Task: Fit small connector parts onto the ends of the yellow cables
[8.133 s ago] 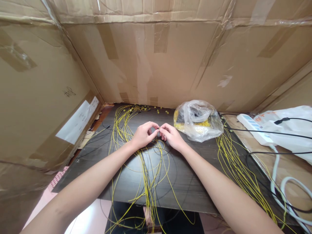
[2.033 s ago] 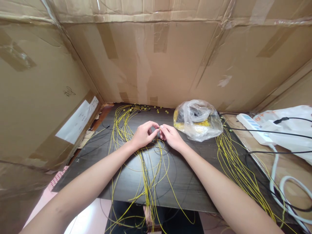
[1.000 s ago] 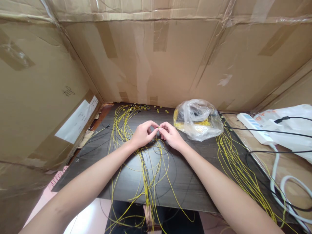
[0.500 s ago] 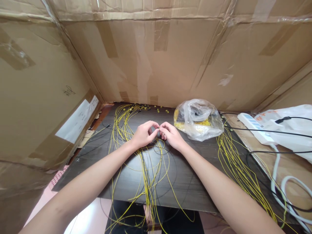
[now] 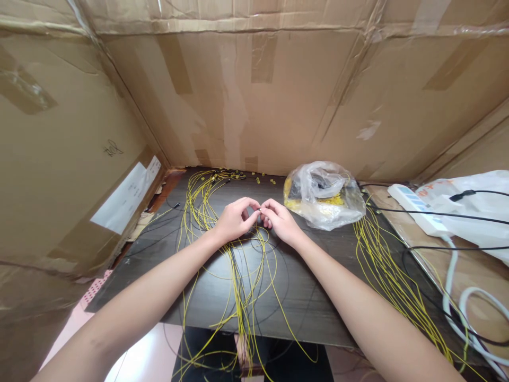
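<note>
My left hand (image 5: 237,218) and my right hand (image 5: 279,218) meet fingertip to fingertip above the middle of the dark table (image 5: 302,297). Thumb and forefinger of each are pinched on the tiny dark end of a thin yellow wire (image 5: 259,210); its detail is too small to make out. Below the hands hangs a loose bundle of yellow wires (image 5: 240,297), running over the table's front edge. To the left of my left hand lie more yellow wires (image 5: 195,204), curving to dark tips at the back.
Small yellow pieces (image 5: 257,181) lie along the back edge. A clear plastic bag (image 5: 326,215) with yellow parts stands right of my hands. Farther right are another yellow wire bundle (image 5: 385,270), a white power strip (image 5: 417,209) and black cables (image 5: 437,214). Cardboard walls (image 5: 294,106) enclose the table.
My fingertips have shifted very slightly at the pinched end, where a pale glint now shows. Everything else stays where it was.
</note>
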A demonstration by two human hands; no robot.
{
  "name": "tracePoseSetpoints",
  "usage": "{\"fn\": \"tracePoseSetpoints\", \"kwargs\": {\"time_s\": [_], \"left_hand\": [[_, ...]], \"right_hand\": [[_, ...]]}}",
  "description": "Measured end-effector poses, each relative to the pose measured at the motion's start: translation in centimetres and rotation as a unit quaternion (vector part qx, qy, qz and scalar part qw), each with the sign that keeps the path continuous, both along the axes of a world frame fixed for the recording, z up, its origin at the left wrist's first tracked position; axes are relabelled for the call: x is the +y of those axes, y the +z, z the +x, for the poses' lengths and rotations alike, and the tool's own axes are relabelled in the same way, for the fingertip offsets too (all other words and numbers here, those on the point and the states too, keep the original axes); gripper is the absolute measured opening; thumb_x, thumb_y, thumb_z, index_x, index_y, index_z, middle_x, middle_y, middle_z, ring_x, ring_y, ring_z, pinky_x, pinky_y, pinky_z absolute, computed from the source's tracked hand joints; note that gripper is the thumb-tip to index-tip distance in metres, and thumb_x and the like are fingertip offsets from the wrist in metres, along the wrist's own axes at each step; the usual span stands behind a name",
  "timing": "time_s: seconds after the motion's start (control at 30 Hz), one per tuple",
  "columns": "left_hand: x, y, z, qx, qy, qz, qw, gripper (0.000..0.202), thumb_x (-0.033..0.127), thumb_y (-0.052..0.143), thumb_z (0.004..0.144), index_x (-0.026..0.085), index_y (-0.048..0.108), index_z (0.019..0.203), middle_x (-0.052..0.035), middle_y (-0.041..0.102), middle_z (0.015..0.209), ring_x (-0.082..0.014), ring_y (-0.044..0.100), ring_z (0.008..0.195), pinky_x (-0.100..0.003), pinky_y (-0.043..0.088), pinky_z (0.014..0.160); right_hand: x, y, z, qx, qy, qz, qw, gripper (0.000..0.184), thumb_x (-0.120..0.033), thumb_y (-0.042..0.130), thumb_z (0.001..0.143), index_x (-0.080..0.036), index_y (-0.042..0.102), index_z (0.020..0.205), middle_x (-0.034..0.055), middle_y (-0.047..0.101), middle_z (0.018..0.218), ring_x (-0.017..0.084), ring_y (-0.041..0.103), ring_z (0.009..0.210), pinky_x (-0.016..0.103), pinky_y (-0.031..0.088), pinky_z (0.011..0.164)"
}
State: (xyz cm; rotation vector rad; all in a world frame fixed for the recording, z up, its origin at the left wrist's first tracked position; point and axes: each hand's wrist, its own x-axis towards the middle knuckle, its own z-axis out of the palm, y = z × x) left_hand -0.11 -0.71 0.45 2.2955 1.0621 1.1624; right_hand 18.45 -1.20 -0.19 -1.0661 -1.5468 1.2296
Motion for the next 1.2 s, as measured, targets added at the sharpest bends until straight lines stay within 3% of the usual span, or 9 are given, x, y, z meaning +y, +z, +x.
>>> {"fn": "tracePoseSetpoints", "kwargs": {"time_s": [0.3, 0.6, 0.9, 1.2], "left_hand": [[0.1, 0.19, -0.25, 0.019, -0.003, 0.009, 1.0, 0.008, 0.025, 0.065, 0.095, 0.019, 0.069, 0.099, -0.0012, 0.07, 0.087, -0.0095, 0.056, 0.055, -0.025, 0.049, 0.062], [0.09, 0.2, -0.33, 0.013, -0.003, -0.001, 1.0, 0.009, 0.024, 0.065, 0.094, 0.018, 0.069, 0.099, -0.0019, 0.072, 0.089, -0.0099, 0.057, 0.056, -0.025, 0.049, 0.061], [0.01, 0.31, -0.57, 0.029, 0.005, 0.03, 0.999, 0.011, 0.025, 0.063, 0.095, 0.018, 0.069, 0.101, -0.0013, 0.071, 0.085, -0.0098, 0.057, 0.055, -0.026, 0.05, 0.063], [0.34, -0.03, -0.48, -0.011, 0.004, 0.007, 1.0, 0.008, 0.021, 0.066, 0.093, 0.018, 0.072, 0.099, -0.0004, 0.073, 0.085, -0.0081, 0.057, 0.053, -0.022, 0.049, 0.059]], "right_hand": [[-0.04, 0.01, 0.06, -0.023, 0.002, 0.017, 1.0, 0.039, -0.059, 0.054, 0.093, -0.023, 0.054, 0.078, -0.0017, 0.058, 0.071, 0.013, 0.053, 0.059, 0.028, 0.043, 0.059], [-0.18, -0.11, -0.09, 0.001, -0.001, 0.007, 1.0, 0.027, -0.049, 0.061, 0.088, -0.024, 0.054, 0.085, -0.004, 0.057, 0.071, 0.013, 0.052, 0.06, 0.028, 0.043, 0.06], [-0.21, 0.11, -0.14, -0.019, 0.01, 0.012, 1.0, 0.052, -0.068, 0.049, 0.096, -0.023, 0.052, 0.07, -0.0013, 0.054, 0.065, 0.015, 0.05, 0.06, 0.03, 0.043, 0.062], [-0.31, 0.07, -0.22, -0.04, -0.003, 0.015, 0.999, 0.049, -0.064, 0.05, 0.097, -0.022, 0.053, 0.072, -0.0014, 0.055, 0.065, 0.015, 0.052, 0.062, 0.028, 0.044, 0.064]]}}
